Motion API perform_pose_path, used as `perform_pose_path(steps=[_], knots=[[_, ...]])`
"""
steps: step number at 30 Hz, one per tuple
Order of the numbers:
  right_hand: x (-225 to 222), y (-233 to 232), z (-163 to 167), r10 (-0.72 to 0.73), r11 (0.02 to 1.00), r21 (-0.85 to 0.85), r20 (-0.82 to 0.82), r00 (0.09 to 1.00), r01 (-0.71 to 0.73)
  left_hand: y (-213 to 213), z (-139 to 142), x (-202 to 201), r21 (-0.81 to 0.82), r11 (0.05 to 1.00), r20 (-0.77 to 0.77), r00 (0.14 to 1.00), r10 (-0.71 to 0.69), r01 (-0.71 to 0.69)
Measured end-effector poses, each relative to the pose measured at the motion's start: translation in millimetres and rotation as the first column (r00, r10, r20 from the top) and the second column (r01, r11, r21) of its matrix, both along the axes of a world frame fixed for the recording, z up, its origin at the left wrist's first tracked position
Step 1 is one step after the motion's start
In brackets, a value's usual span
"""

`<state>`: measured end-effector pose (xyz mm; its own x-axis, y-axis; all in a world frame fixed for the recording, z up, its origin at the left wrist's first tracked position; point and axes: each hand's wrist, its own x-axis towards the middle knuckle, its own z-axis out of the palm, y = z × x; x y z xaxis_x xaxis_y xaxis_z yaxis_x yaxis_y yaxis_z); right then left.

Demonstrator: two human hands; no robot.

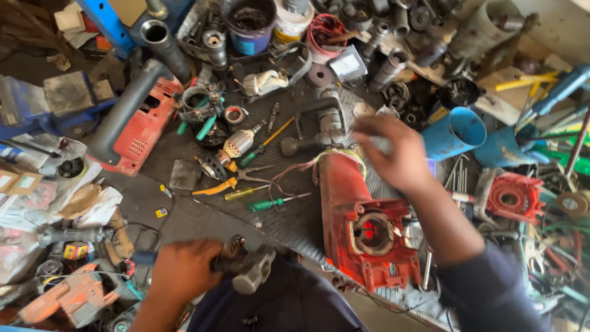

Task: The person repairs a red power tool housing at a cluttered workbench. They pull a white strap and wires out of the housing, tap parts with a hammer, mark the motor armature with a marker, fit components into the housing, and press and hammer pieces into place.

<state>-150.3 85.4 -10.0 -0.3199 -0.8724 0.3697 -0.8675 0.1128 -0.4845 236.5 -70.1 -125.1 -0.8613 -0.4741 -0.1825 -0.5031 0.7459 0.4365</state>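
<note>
Left hand (184, 270) fingers wrapped round grey metal part (249, 270), right hand (393, 154) blurred, fingers loosely spread above red motor housing (362, 215)

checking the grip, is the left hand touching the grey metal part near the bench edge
Touching. The head view shows the left hand closed around the near end of the grey metal part, with no gap between them.

right hand (393, 154) motion-blurred
</note>
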Motion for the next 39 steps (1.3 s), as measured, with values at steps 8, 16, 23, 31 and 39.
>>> perform_pose_path(steps=[8,16,23,31,39], knots=[[-21.4,-197.3,-59.9,0.695,0.669,0.622,-0.329,0.639,-0.407,31.1,-31.9,55.7,0.302,0.869,-0.046,0.905,0.423,-0.391],[-23.1,-237.3,-98.4,0.761,0.588,0.74,-0.37,0.533,-0.326,28.4,-94.3,108.8,0.22,0.923,-0.131,0.928,0.35,-0.317],[-35.5,-203.7,-51.6,0.714,0.67,0.564,-0.312,0.627,-0.482,19.0,-103.7,99.7,0.451,0.879,-0.214,0.938,0.274,-0.154],[8.9,20.9,103.7,0.318,0.933,0.157,0.066,0.946,-0.325,14.1,-98.9,38.0,0.358,0.901,-0.156,0.936,0.315,-0.244],[95.5,153.4,52.7,0.397,0.777,-0.492,0.867,0.301,0.392,16.9,-76.0,-21.3,0.462,0.879,-0.069,0.983,0.172,-0.122]])
